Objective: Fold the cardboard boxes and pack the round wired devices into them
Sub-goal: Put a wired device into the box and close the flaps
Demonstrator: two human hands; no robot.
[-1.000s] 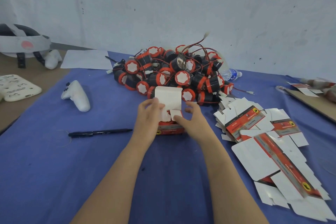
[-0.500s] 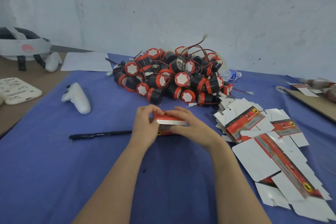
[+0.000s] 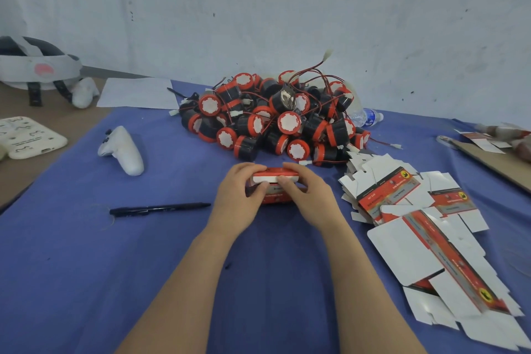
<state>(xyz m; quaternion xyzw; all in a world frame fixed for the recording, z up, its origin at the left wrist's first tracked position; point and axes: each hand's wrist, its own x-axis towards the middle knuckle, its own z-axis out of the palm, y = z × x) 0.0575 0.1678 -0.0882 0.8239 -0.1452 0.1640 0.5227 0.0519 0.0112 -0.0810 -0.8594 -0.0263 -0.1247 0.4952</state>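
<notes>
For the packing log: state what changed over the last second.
The white lid flap of the box, upright a second ago, has been folded down. The left hand and right hand still grip the box, now curled over its top. The pile of round devices, flat cartons, pen and controller stayed put.

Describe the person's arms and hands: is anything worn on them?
The left hand and right hand wear no gloves or visible rings. The left forearm and right forearm are bare to the frame's edge: no sleeves, watch or bracelet show.
</notes>
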